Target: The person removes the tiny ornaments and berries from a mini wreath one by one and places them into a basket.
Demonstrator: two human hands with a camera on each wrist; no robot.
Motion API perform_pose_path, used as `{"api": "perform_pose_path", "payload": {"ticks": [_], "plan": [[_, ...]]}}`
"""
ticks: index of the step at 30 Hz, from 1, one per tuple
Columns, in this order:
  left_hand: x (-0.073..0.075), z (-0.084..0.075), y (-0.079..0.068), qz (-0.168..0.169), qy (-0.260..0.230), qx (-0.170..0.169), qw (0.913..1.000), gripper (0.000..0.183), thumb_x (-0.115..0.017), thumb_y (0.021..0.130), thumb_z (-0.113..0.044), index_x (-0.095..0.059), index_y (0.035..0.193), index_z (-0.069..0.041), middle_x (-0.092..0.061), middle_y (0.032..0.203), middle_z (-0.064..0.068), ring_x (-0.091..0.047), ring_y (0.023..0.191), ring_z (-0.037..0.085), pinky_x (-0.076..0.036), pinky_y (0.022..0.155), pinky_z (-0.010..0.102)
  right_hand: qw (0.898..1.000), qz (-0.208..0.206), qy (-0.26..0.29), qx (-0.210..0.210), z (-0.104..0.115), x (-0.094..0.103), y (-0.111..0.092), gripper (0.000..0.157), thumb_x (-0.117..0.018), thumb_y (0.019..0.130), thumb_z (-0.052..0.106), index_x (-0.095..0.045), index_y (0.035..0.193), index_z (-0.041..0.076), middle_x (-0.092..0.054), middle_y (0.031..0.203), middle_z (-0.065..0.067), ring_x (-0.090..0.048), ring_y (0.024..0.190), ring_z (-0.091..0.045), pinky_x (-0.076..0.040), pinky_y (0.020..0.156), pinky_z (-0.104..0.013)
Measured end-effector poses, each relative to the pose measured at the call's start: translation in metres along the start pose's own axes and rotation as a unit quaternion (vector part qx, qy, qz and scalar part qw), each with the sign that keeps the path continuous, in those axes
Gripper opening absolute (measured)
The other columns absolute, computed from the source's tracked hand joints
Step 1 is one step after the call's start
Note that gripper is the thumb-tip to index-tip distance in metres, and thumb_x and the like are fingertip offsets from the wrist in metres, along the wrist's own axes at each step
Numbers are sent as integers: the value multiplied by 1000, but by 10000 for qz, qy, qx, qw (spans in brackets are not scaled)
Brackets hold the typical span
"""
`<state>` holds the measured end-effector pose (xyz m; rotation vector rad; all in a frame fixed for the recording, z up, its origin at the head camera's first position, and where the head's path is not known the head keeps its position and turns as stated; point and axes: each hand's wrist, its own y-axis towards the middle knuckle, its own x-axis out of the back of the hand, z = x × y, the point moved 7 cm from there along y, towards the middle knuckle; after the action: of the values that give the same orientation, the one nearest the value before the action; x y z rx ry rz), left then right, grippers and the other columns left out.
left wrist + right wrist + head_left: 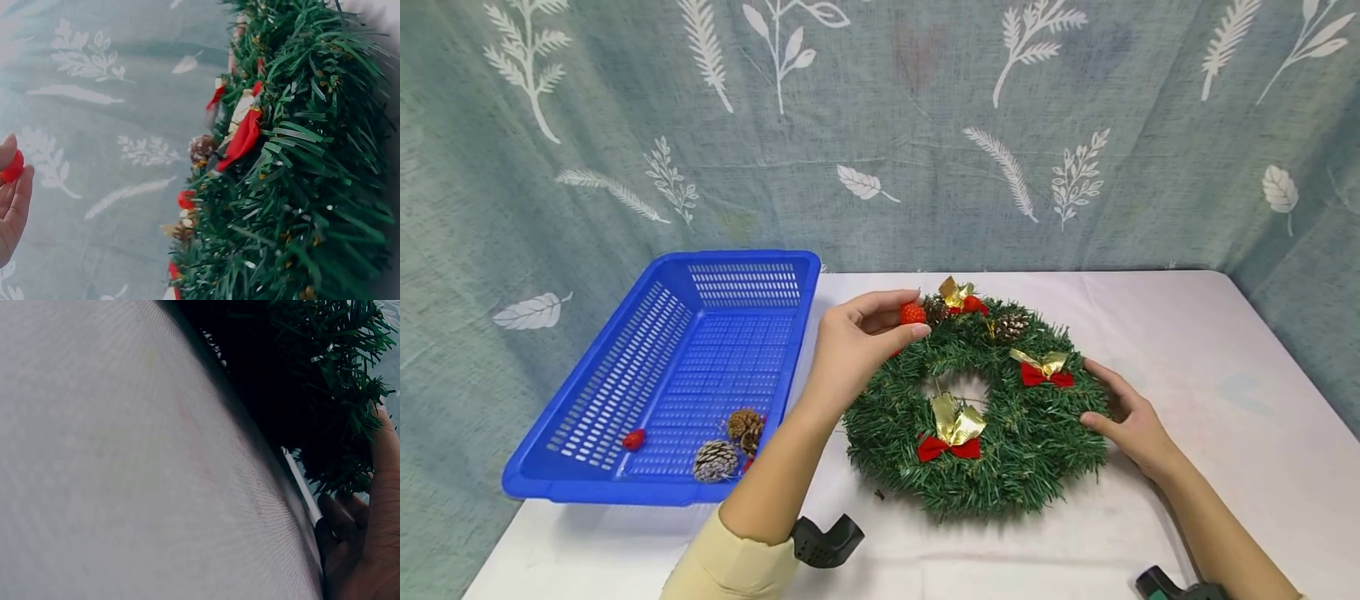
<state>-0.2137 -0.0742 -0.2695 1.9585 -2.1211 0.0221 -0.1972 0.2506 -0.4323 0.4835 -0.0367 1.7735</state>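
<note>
Shows a glossy, pebbled, plastic-looking skin on the red berry in the left hand, and a thin, bristly plastic look on the green wreath touching the right hand. Gleams like creased metallic foil on the gold bows between the hands, with a matt, felt-like cloth finish on the red bows beneath, and turns rough and woody on the pine cone beyond. Looks like smooth, faintly shiny plastic on the blue basket left of the left hand, and like matt woven fabric on the white cloth below both hands and on the printed curtain beyond.
</note>
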Motion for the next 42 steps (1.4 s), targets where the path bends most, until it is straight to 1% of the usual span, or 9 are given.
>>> {"api": "perform_pose_path", "payload": {"ticks": [5,11,14,19,27,32,37,39,42], "plan": [[6,-5,-11,205,-3,66,9998,34,-79,78,-14,-71,111,-14,-71,103,4,-68,91,15,-56,83,28,10000,-9,16,3,1,-1,1,71,-60,89,-1,-25,150,9,-29,145,21,-26,128,14,-27,97,-1],[16,-7,-19,300,-11,199,9993,34,-79,77,-14,-71,110,-15,-71,97,5,-68,89,16,-56,80,28,10000,-33,-7,-3,0,1,0,71,-60,89,-1,-25,150,9,-29,144,22,-26,128,14,-27,98,-1],[24,-3,-19,223,-21,265,9994,37,-80,76,-14,-71,111,-12,-71,96,5,-68,88,16,-57,79,27,10000,-59,-34,-1,0,2,-1,71,-60,89,-2,-26,150,9,-30,144,23,-26,127,14,-27,97,-1],[41,6,-21,36,-53,369,9993,41,-80,75,-12,-69,114,-9,-71,98,2,-68,91,15,-56,82,26,10000,-54,-67,11,1,2,-3,71,-60,89,-2,-25,150,9,-29,143,24,-26,127,15,-27,97,0],[67,19,-32,-206,153,555,9981,44,-82,75,-19,-68,116,-9,-71,101,-2,-67,93,13,-55,84,24,10000,-35,-9,26,1,0,-1,71,-60,89,-3,-25,150,9,-29,144,22,-25,127,14,-27,97,0],[79,26,-37,-307,176,491,9982,44,-80,76,-17,-67,117,-5,-72,102,-1,-68,92,11,-55,83,22,10000,-29,42,63,1,-1,0,71,-60,89,-3,-26,150,8,-29,143,23,-26,127,14,-27,98,0],[95,33,-40,-561,202,433,9973,44,-80,77,-15,-66,116,-3,-71,105,-3,-68,92,10,-55,81,22,10000,-64,-8,58,1,0,0,71,-61,88,-3,-26,150,9,-29,143,24,-26,127,15,-27,97,0],[100,36,-41,-616,270,492,9965,44,-80,76,-16,-66,117,-3,-71,105,-5,-68,93,9,-55,81,22,10000,-69,-23,54,1,0,0,71,-61,88,-3,-26,150,9,-29,143,24,-26,127,15,-27,97,0],[110,43,-43,-616,620,691,9938,45,-81,76,-23,-68,117,-8,-71,103,-6,-68,92,8,-56,78,20,9999,-67,-53,54,1,0,0,72,-61,88,-3,-26,150,9,-29,142,25,-26,127,15,-27,97,0]]}}
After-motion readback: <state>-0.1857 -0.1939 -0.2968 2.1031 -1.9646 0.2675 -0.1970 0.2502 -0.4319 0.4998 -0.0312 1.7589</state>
